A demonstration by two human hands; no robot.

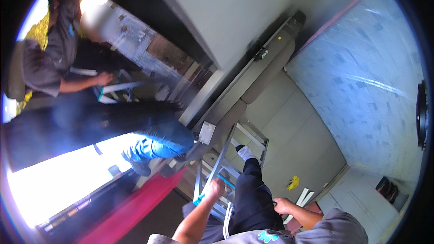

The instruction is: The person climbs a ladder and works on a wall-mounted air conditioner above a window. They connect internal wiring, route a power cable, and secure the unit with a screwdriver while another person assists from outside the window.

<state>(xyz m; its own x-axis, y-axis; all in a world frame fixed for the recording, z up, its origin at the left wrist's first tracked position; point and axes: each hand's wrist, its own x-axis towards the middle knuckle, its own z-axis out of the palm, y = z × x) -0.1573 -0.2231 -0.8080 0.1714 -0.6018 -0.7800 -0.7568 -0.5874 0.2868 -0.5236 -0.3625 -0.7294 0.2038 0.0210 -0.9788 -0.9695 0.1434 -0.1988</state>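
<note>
My left hand [214,189] is closed at the side rail of an aluminium stepladder [226,147] with teal fittings. My foot in a white and dark sock [245,152] rests at the ladder, below my bent dark trouser leg [248,185]. Beside my right thigh, my right hand [284,205] has its fingers curled in; what they hold, if anything, is hidden. White strips [304,199] lie just beyond it. A pale cord [227,221] hangs by my waist.
Another person's leg in blue jeans [169,140] stands at the bright opening on the left. A dark pane [149,45] shows a grey-shirted figure and ladder, seemingly reflected. Around are a white box [207,132], beige cushions [271,65], a yellow cloth [293,182] and a blue patterned panel [361,63].
</note>
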